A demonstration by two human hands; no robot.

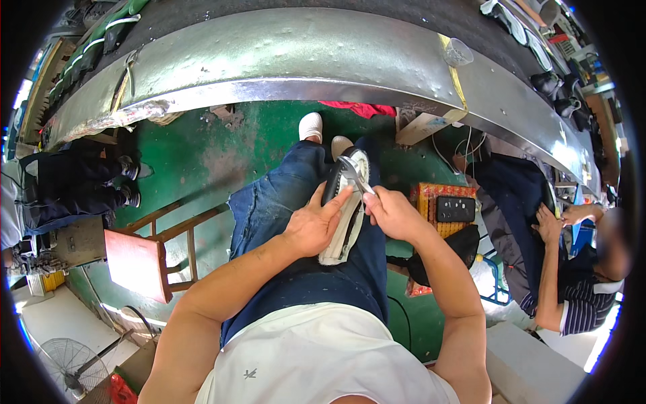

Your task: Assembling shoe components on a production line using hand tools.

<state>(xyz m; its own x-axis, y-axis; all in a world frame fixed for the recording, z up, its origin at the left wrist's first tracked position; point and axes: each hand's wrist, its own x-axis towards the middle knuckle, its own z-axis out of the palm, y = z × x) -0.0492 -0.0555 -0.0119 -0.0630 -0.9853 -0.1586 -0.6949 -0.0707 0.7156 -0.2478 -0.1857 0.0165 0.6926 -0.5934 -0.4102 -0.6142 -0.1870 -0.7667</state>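
Note:
A black and white shoe (349, 229) lies lengthwise across my thighs, its pale underside facing up. My left hand (313, 223) grips its left side, with a finger stretched over the pale underside toward the tool. In my right hand (393, 213) is a metal tool with a curved head, apparently pincers (358, 179). The head of the tool rests at the far part of the shoe, and my right fingers are wrapped round its handle. How the tool's jaws meet the shoe is too small to tell.
A metal-covered bench (282, 57) runs across the far side, with a clear cup (458, 52) on it. A wooden stool (138, 262) stands left, a fan (70, 363) lower left. A black case (455, 209) lies right. Co-workers sit at right and stand at left.

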